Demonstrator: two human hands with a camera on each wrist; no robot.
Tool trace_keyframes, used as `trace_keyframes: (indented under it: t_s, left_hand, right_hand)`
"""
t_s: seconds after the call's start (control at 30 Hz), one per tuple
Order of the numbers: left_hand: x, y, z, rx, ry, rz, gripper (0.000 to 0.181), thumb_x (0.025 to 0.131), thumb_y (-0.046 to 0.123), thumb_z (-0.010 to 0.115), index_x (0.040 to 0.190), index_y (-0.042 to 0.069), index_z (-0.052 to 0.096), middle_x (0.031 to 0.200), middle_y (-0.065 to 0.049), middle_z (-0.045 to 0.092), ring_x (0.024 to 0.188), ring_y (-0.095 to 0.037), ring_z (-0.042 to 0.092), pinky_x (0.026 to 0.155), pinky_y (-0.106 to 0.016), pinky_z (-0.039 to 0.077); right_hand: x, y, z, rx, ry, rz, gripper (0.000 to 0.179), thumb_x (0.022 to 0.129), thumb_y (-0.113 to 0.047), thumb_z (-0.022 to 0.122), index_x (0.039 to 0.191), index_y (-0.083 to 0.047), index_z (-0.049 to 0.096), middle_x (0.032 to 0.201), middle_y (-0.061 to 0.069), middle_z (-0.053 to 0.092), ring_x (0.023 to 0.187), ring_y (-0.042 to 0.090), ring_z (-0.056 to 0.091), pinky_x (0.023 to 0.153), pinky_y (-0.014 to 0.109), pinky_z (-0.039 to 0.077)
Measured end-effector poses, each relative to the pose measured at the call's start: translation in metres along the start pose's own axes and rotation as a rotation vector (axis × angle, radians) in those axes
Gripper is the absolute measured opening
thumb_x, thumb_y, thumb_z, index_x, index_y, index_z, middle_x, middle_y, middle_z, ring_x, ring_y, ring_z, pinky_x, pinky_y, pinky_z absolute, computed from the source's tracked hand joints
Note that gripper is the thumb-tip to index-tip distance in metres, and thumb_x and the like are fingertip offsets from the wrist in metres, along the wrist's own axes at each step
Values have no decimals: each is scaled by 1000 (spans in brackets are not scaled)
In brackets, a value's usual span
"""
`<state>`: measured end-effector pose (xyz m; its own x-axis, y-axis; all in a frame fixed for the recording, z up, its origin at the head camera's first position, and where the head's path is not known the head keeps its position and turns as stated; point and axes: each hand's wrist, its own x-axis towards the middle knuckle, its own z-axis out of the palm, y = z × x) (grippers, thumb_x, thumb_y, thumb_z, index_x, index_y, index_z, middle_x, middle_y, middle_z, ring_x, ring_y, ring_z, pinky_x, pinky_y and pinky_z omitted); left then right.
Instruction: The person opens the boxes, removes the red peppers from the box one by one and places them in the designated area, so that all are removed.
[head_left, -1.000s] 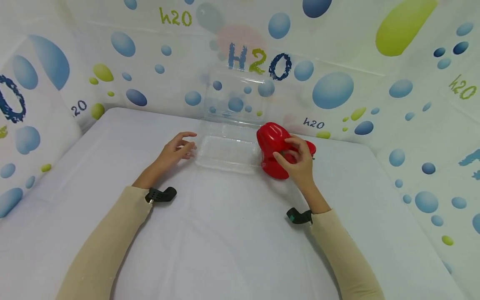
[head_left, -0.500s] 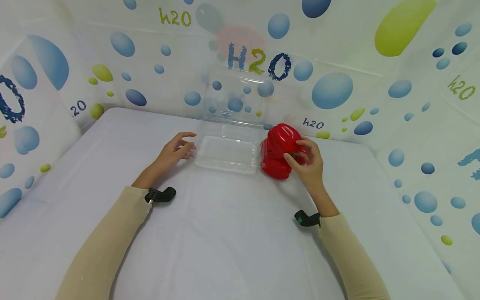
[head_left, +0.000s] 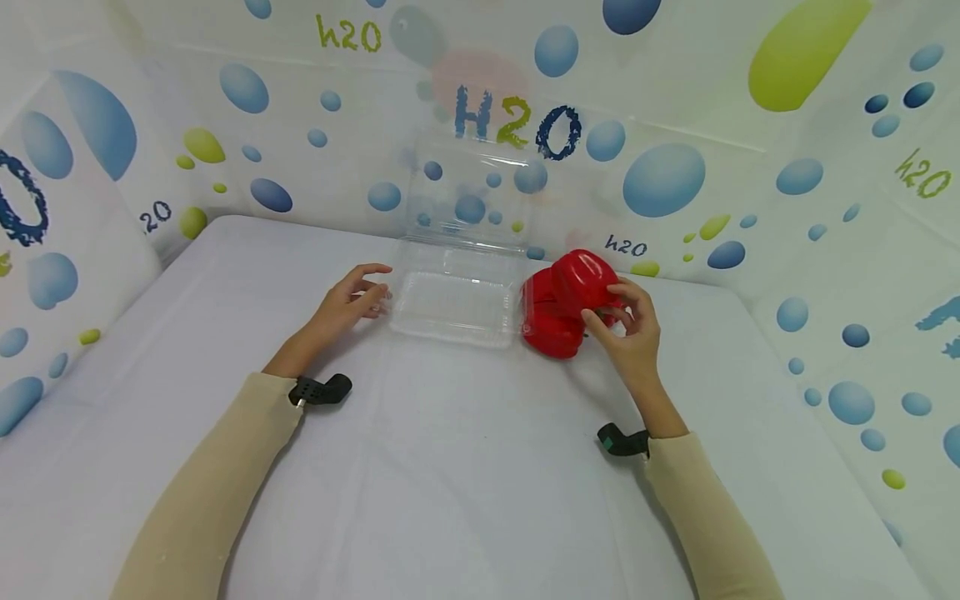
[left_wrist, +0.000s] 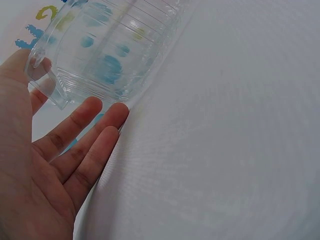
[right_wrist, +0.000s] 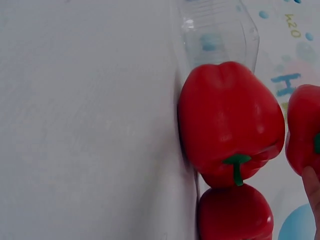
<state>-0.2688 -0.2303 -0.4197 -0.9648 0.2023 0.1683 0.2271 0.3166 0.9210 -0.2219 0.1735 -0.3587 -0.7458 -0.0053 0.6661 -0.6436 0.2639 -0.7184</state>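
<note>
My right hand (head_left: 633, 333) holds a glossy red bell pepper (head_left: 583, 279) by its stem end, fingertips and thumb on it. In the right wrist view that held pepper (right_wrist: 302, 125) shows only partly, at the right edge. Below it a large red bell pepper (right_wrist: 230, 117) with a green stem lies on the table, another red pepper (right_wrist: 235, 215) close behind it. My left hand (head_left: 352, 298) is at the left side of a clear plastic container (head_left: 456, 310), whose lid (head_left: 468, 187) stands up. In the left wrist view the left fingers (left_wrist: 82, 117) are spread, right at the container's corner.
A white cloth covers the table (head_left: 450, 467). Behind it rises a white backdrop (head_left: 675, 75) printed with blue and green drops and lettering. Black cameras (head_left: 321, 389) sit on both wrists. The lying peppers stand close against the container's right side.
My right hand has moved to the right with the held pepper, away from the container and over the lying peppers. The left hand and the container have stayed in place.
</note>
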Motion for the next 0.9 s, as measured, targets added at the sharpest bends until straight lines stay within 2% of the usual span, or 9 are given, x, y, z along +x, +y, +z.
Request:
trace_keyframes:
  t_s: [0.37,0.9]
  left_hand:
    - [1,-2,1,-13,4,13,46,103,20,46,147,9,37,122,-27,56,84,-3,61,75,-16,53]
    - [1,-1,1,-23,5,17,46,103,20,46,147,8,37,121,-28,56,83,-2,62,75,-16,53]
  right_hand:
    - [-3,6,-7,10,19,3,45,80,17,67,120,20,45,132,34,46,117,15,50,91,22,51]
    - [-8,11,-19,-29,21,-22,46,79,17,68,120,19,46,133,33,46,115,13,52,90,21,51]
